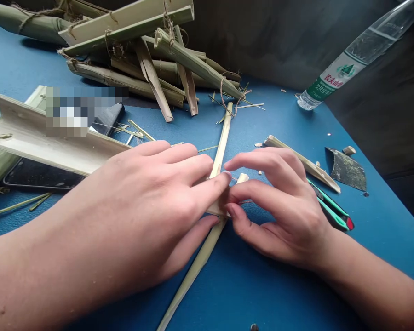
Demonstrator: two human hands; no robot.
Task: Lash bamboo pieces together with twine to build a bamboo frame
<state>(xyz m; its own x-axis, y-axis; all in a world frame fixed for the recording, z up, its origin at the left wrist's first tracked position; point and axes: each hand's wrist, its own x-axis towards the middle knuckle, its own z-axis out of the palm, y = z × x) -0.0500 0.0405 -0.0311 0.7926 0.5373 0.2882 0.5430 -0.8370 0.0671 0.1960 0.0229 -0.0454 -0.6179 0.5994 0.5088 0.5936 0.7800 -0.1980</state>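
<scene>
My left hand is closed over a split bamboo piece, its thumb on the near side and its fingertips on the far side. Beneath that grip, a narrow bamboo strip crosses the piece and sticks out both towards me and away. My right hand is bent at the right of the crossing, thumb and forefinger pinched close to the bamboo. A thin strand of twine shows between its fingers; most of it is hidden. A wide bamboo trough extends leftward from behind my left hand; whether it joins the held piece is hidden.
Twine-tied bamboo pieces are heaped at the back of the blue table. Phones lie at left under the trough. At right are a green utility knife, a bamboo sliver, a dark scrap and a water bottle.
</scene>
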